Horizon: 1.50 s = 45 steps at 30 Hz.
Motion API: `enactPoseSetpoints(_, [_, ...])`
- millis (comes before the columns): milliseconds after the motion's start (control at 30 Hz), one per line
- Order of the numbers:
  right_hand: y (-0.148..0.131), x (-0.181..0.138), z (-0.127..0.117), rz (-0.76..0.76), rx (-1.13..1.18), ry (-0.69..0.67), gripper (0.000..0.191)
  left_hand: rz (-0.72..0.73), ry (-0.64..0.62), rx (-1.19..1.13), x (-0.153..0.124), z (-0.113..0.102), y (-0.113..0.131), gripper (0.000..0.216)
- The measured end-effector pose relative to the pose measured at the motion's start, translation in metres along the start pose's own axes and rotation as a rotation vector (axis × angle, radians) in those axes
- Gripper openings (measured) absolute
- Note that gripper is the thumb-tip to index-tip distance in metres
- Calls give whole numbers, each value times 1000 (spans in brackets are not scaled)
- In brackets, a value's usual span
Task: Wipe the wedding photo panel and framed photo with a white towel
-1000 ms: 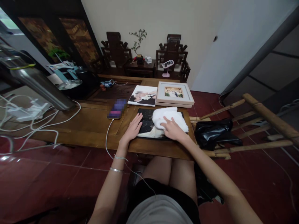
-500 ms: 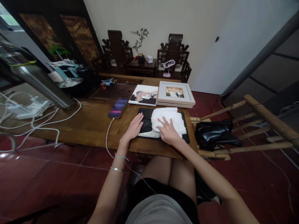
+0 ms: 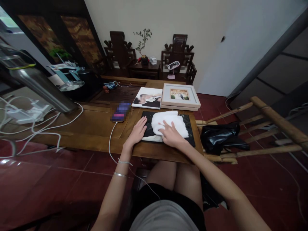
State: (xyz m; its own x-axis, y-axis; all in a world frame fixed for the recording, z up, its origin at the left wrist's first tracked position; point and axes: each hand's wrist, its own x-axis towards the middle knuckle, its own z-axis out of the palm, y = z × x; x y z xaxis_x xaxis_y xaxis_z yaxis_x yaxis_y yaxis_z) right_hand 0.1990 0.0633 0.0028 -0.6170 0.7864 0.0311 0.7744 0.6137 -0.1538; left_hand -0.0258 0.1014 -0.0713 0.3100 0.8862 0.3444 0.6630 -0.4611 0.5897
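A dark photo panel point(image 3: 189, 134) lies flat near the front edge of the wooden table point(image 3: 91, 128). My left hand point(image 3: 137, 131) rests flat on the panel's left edge, fingers stretched out. My right hand point(image 3: 171, 136) presses down on a white cloth point(image 3: 169, 123) spread over the panel, fingers extended on top of it. The cloth covers the panel's middle and hides most of the picture.
Behind the panel lie an unframed photo print point(image 3: 148, 98) and a white framed photo point(image 3: 180, 95). A phone point(image 3: 121, 112) on a white cable lies to the left. A black bag point(image 3: 222, 136) sits on a bamboo rack point(image 3: 264, 128) at right. Cables point(image 3: 36, 125) and a fan point(image 3: 68, 80) are at left.
My right hand has slid the white cloth leftward across the panel, uncovering its right part. My left hand has stayed on the left edge.
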Motion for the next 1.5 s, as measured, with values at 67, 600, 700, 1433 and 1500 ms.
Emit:
enactPoseSetpoints(67, [14, 25, -5, 26, -24, 6, 46, 0, -4, -8, 0, 0, 0, 50])
enactPoseSetpoints(600, [-15, 11, 3, 22, -18, 32, 45, 11, 5, 5, 1, 1, -1, 50])
enactPoseSetpoints(700, [-39, -30, 7, -77, 22, -26, 41, -1, 1, 11, 1, 1, 0, 50])
enactPoseSetpoints(1433, [5, 56, -8, 121, -29, 37, 48, 23, 13, -25, 1, 3, -5, 48])
enactPoseSetpoints(1500, [-4, 47, -5, 72, -13, 30, 47, 17, 8, -17, 1, 2, -3, 49])
